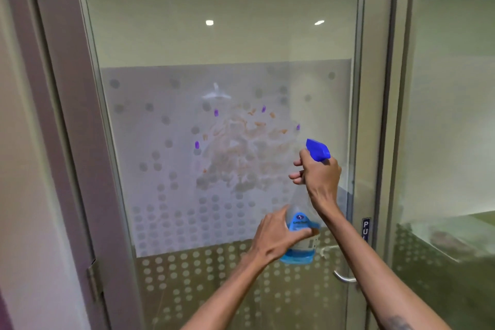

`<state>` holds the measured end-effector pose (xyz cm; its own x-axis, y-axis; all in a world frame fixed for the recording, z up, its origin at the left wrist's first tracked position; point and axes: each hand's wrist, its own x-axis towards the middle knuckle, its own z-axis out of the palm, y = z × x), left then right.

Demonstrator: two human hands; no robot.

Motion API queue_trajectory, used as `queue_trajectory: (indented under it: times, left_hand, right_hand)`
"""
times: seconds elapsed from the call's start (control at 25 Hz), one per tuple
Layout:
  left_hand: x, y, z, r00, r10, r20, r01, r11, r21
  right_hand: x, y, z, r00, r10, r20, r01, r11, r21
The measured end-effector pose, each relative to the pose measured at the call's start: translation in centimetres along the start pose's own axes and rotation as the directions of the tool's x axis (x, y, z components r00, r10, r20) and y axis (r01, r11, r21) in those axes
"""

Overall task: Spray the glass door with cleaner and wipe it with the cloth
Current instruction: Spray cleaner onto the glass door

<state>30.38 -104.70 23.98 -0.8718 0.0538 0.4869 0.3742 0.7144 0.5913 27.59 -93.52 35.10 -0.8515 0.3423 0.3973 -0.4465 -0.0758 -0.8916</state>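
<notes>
A glass door (166,43) fills the view, with a frosted dotted band across its middle. A smeared patch of orange and purple marks (241,147) covers the band's centre. A clear spray bottle (302,246) with blue liquid and a blue trigger head (318,150) is held upright in front of the glass, nozzle pointing up-left at the smear. My right hand (318,177) grips the neck under the trigger head. My left hand (276,238) holds the bottle's lower body. No cloth is in view.
A metal door handle (344,277) and a small "PULL" sign (366,228) sit at the door's right edge. The brown door frame (61,115) with hinges stands at the left. A second glass panel (450,115) is at the right.
</notes>
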Motion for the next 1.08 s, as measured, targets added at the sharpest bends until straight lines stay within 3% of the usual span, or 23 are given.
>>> queue_trajectory:
  times: [0.36, 0.64, 0.88, 1.08]
  left_hand:
    - [-0.2, 3.3, 1.3, 0.998, 0.054, -0.043, -0.058, 0.991, -0.116]
    - [-0.4, 1.5, -1.9, 0.995, -0.048, -0.083, 0.037, 0.991, -0.132]
    - [-0.8, -0.3, -6.4, 0.980, -0.064, -0.189, 0.048, 0.995, -0.086]
    - [-3.0, -3.5, -8.8, 0.972, -0.129, -0.196, 0.105, 0.986, -0.128]
  right_hand:
    - [0.1, -2.0, -2.4, 0.991, -0.129, -0.026, 0.121, 0.972, -0.201]
    - [-1.5, -3.9, 1.2, 0.988, -0.130, 0.086, 0.137, 0.987, -0.084]
    - [-3.0, -5.6, 6.2, 0.970, -0.192, 0.151, 0.219, 0.957, -0.191]
    - [-5.2, -4.8, 9.7, 0.950, -0.158, 0.268, 0.203, 0.967, -0.151]
